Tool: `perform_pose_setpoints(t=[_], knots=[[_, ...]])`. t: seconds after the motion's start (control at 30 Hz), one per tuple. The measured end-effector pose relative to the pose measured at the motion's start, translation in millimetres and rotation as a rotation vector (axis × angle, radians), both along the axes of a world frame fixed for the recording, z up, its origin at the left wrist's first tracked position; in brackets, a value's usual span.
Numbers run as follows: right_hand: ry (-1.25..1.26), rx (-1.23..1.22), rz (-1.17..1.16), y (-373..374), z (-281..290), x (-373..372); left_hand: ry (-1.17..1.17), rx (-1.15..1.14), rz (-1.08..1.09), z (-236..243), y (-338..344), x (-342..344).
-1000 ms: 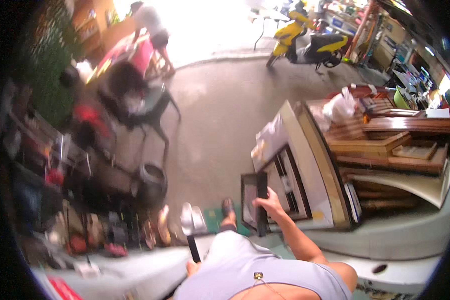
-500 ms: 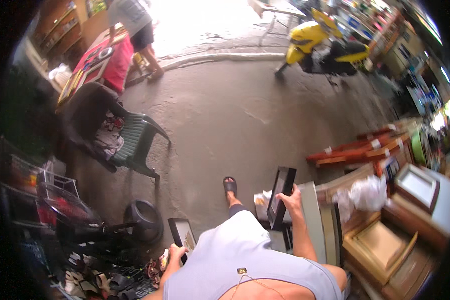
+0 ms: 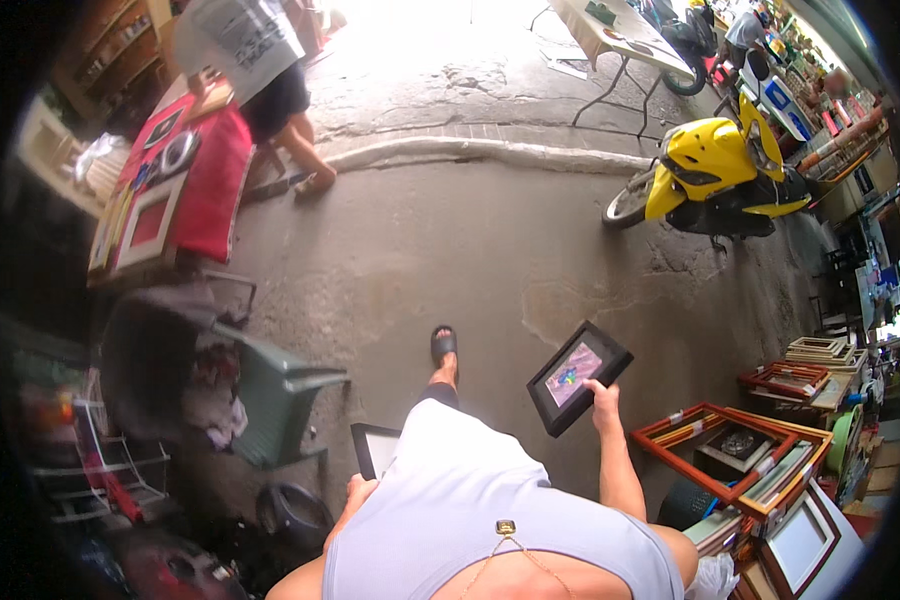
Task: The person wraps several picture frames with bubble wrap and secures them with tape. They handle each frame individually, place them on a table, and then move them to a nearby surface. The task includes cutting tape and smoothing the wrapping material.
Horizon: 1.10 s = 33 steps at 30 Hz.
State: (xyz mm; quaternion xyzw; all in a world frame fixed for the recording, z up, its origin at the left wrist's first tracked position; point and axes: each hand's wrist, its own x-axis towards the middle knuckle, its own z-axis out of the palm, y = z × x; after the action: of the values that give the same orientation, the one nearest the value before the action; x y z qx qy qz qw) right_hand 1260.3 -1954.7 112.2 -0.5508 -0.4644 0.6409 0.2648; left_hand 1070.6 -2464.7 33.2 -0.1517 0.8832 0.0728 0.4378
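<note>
Black framed picture (image 3: 580, 378) in right hand (image 3: 604, 395), second black frame (image 3: 378, 450) in left hand (image 3: 359, 491)

Right grip is closed on the first one's lower right edge; it's tilted above the concrete floor (image 3: 440, 265), picture side up. Left grip is closed at the other's lower edge, fingertips hidden from me. To the right I see stacked wooden frames (image 3: 767, 465); to the left, a green chair (image 3: 280, 385). Farther out: red-covered table (image 3: 212, 165), a person (image 3: 240, 50) beside it, yellow scooter (image 3: 710, 160).
</note>
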Motion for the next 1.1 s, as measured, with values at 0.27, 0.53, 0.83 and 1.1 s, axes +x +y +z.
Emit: perform_pose_setpoints(t=[0.27,0.53,0.83,1.1], knots=[[-0.404,-0.278,-0.584,126.8,-96.7,-114.6,0.044,0.122,-0.046,54.9,273.2,-307.8],[-0.857,-0.536,-0.895,300.0,-143.8,-334.5,0.205,0.066,-0.197,57.5,479.7,-588.4],[0.007,-0.243,-0.445,636.3,-59.0,-766.8,0.015,0.029,-0.081,31.1,683.4,-874.5],[-0.035,-0.260,-0.444,816.4,-63.2,-1018.7,-0.097,0.030,-0.058,-5.9,849.6,-1113.9]])
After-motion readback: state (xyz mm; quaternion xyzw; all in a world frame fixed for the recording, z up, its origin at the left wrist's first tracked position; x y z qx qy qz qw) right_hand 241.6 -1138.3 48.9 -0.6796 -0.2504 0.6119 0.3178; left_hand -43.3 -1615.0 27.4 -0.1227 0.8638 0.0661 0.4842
